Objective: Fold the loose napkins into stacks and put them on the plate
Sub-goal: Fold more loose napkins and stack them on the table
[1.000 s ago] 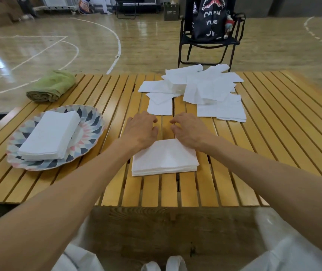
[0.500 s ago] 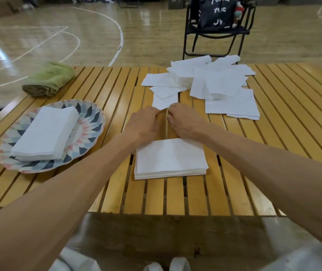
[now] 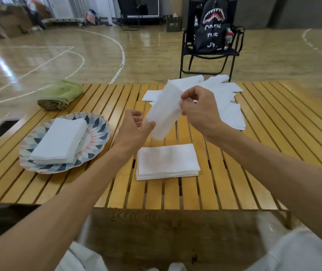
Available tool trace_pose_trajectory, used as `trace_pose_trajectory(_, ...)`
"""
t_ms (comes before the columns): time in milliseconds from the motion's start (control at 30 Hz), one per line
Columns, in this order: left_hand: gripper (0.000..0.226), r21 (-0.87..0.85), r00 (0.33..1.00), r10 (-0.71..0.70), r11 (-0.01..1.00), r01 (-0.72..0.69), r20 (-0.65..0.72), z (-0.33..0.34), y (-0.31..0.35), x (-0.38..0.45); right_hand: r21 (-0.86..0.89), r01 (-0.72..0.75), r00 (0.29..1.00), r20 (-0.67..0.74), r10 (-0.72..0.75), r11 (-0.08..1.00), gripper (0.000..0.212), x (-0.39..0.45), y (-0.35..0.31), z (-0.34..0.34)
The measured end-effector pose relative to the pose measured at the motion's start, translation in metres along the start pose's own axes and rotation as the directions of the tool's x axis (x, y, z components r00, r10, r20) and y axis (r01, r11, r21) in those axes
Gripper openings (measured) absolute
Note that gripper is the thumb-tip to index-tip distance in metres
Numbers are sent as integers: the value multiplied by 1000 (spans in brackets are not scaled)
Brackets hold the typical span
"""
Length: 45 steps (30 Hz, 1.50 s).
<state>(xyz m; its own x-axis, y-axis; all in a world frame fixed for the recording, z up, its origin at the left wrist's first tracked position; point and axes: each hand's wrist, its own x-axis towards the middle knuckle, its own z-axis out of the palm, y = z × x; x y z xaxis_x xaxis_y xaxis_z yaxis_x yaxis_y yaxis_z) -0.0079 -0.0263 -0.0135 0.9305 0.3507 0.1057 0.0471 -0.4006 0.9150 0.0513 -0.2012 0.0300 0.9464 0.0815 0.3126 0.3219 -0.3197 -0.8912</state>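
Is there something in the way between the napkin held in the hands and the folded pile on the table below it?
Nothing visible. The napkin hangs in the air, pinched by the left hand and the right hand. Only bare table slats lie between it and the folded pile.

White napkin (image 3: 164,110) held tilted in the air.
Folded stack (image 3: 167,161) lies below; another stack (image 3: 58,141) rests on the patterned plate (image 3: 99,133); loose napkins (image 3: 226,98) lie behind.

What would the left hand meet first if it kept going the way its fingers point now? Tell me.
The left hand already pinches the lower end of the lifted napkin, its fingers pointing up, away and to the right. Going on, it would probably meet the right hand gripping the napkin's upper part, though depth is unclear.
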Motion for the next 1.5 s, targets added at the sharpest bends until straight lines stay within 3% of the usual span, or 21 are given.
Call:
trace_pose_trajectory(133, 52, -295, 983, -176, 937, 185, 57, -5, 9, -20, 284, -212, 977, 36, 210, 935, 16, -13, -10, -17)
trace_pose_trajectory(233, 46, -385, 981, -139, 905, 181, 134, -9, 17, -31, 421, -290, 955, 75, 286, 860, 20, -20, -12, -26)
trace_pose_trajectory(400, 59, -173, 967, 133, 980, -96, 217, -17, 22, -46, 651, -445, 879, 186, 439, 615, 24, -28, -17, -43)
trace_pose_trajectory(500, 50, -11, 951, 270, 962, -272, 147, -18, 24, -51, 680, -522, 838, 298, 456, 515, 39, -36, -20, -54)
trace_pose_trajectory(633, 8, 83, 931, 364, 929, -361, -31, -23, 29, -53, 577, -535, 844, 352, 404, 617, 49, -47, -20, -64)
trace_pose_trajectory(700, 10, 104, 932, 360, 929, -355, -41, -25, 32, -56, 438, -488, 870, 320, 377, 755, 43, -50, -17, -69)
trace_pose_trajectory(767, 16, 53, 947, 320, 947, -318, -37, -26, 33, -57, 213, -406, 895, 291, 339, 889, 23, -52, -13, -73)
trace_pose_trajectory(833, 19, -34, 974, 221, 974, -222, -41, -26, 31, -56, 61, -360, 901, 282, 330, 931, 12, -52, -8, -73)
trace_pose_trajectory(967, 13, -60, 999, 22, 998, -24, -44, -22, 16, -50, -78, -387, 878, 272, 393, 919, 34, -47, 8, -57)
trace_pose_trajectory(1100, 20, 222, 996, -70, 972, 81, -56, -13, -6, -43, -315, -379, 841, 275, 466, 870, 31, -51, 29, -36)
trace_pose_trajectory(1233, 24, 385, 996, -82, 918, 94, -47, -4, -24, -40, -439, -348, 837, 252, 486, 828, 34, -55, 45, -24)
trace_pose_trajectory(1500, 31, 425, 998, -63, 903, 68, -25, 1, -35, -41, -514, -252, 878, 235, 417, 820, 33, -57, 58, -20)
